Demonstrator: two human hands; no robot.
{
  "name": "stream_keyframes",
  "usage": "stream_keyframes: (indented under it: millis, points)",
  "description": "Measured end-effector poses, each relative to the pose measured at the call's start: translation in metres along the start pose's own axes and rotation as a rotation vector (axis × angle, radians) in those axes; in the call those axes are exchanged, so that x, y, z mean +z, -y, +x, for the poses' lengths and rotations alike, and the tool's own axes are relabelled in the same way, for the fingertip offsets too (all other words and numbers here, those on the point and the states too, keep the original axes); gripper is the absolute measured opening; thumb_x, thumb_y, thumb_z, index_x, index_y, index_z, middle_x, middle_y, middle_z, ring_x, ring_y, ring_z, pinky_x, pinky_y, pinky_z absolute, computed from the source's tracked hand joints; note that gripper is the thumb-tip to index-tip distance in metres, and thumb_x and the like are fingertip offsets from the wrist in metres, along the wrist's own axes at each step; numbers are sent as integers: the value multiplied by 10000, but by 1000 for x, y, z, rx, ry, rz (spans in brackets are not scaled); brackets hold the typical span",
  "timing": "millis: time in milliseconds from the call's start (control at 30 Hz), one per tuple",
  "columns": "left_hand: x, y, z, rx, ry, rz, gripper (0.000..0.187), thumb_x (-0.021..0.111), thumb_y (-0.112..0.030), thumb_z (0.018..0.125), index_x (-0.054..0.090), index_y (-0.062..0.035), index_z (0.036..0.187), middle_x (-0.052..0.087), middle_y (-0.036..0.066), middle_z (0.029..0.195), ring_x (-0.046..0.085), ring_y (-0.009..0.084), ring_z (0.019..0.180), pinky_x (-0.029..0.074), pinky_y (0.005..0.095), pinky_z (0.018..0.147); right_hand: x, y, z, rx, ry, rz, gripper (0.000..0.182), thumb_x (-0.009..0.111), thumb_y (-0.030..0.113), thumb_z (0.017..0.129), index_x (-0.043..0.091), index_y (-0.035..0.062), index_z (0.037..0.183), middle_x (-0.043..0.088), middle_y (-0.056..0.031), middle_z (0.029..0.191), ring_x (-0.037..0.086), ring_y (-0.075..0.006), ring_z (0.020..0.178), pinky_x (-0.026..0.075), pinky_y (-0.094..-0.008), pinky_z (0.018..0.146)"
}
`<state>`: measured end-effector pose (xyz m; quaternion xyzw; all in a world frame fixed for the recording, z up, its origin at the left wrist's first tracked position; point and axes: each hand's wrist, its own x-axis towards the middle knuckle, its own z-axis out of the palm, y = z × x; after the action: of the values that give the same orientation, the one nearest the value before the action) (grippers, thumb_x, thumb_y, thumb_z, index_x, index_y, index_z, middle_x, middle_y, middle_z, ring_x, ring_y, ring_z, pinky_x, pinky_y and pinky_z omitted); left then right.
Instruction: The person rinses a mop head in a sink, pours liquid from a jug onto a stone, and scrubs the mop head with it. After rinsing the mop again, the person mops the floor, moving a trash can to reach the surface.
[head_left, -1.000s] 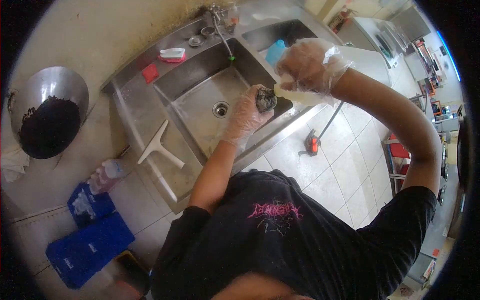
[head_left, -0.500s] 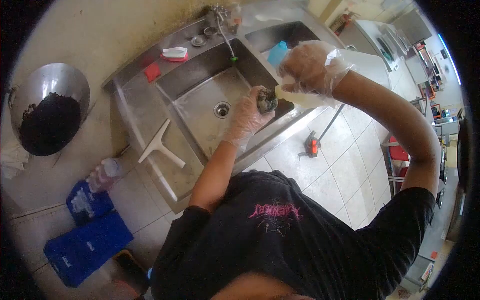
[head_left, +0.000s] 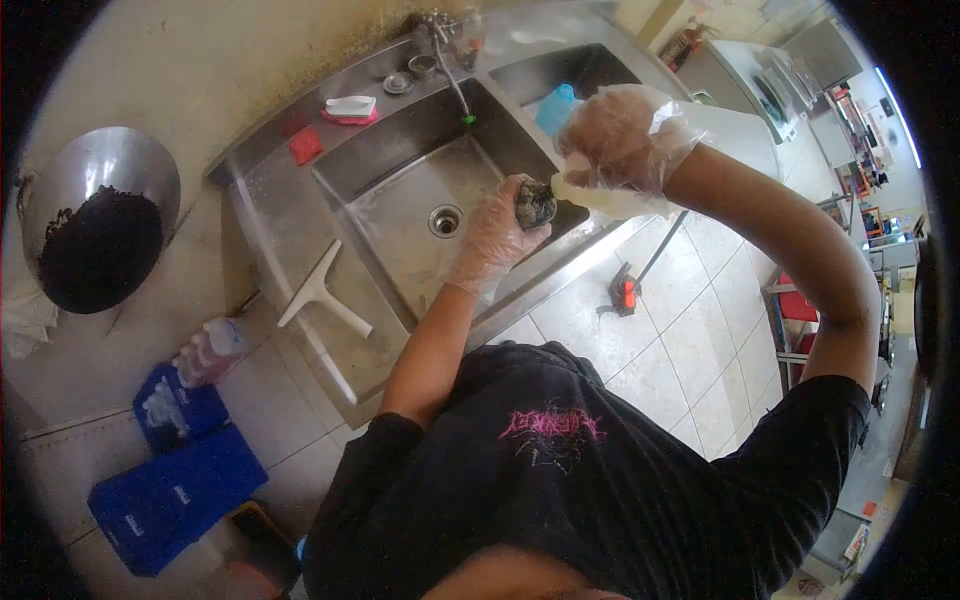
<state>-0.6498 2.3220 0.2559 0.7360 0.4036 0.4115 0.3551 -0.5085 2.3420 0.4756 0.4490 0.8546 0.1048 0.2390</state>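
Observation:
My left hand [head_left: 500, 235], in a clear plastic glove, is closed around a dark grey, crumpled scouring pad [head_left: 537, 205] over the front part of the large sink basin [head_left: 390, 200]. My right hand [head_left: 615, 140], gloved the same way, grips a pale yellowish bottle [head_left: 600, 200] tipped on its side. The bottle's narrow end points left, right at the pad. Part of the bottle is hidden behind the right hand and its loose glove.
A white squeegee [head_left: 325, 290] lies on the left drainboard. Along the sink's back are a red sponge [head_left: 305, 145], a white-handled brush [head_left: 350, 106] and a tap [head_left: 437, 35]. A light-blue container [head_left: 556, 108] stands by the second basin. A wok [head_left: 100, 160] hangs left.
Both hands stay almost in place, with the bottle's end still at the scouring pad. The pad has turned very slightly in my left hand.

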Motion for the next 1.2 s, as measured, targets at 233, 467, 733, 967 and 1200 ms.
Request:
stream_keyframes:
  millis: [233,467,733,967,1200]
  points:
    - [3,5,-2,-2,-16,81,567,849,-234,719,552,-94,1181,699,157,965,692,353,898,541,435,800,-6,1,2,-7,55,18,307,760,420,816,729,138,931,713,-114,845,712,-311,865,572,-412,733]
    - [1,4,-3,-35,-5,49,577,848,-212,694,553,-100,1177,686,170,981,667,379,936,524,457,828,-3,3,0,-11,-25,-22,248,736,395,837,753,168,935,715,-97,814,713,-283,808,564,-390,756]
    - [2,5,-3,-33,4,88,593,853,-266,703,545,-107,1184,698,158,953,682,372,897,534,454,792,-2,4,1,14,-16,-4,275,771,395,791,754,173,951,709,-112,828,702,-294,836,549,-410,794]
    - [0,0,-4,-51,2,107,580,850,-254,712,544,-110,1184,698,159,952,688,366,889,540,452,787,-2,2,0,-31,-59,7,262,771,387,794,751,164,929,706,-118,830,702,-301,836,545,-415,783]
    - [-1,0,-3,-34,5,55,572,848,-229,717,543,-102,1183,699,157,964,694,348,901,546,430,787,-5,5,3,4,10,19,271,771,401,802,754,162,928,710,-108,847,702,-284,832,548,-415,776]
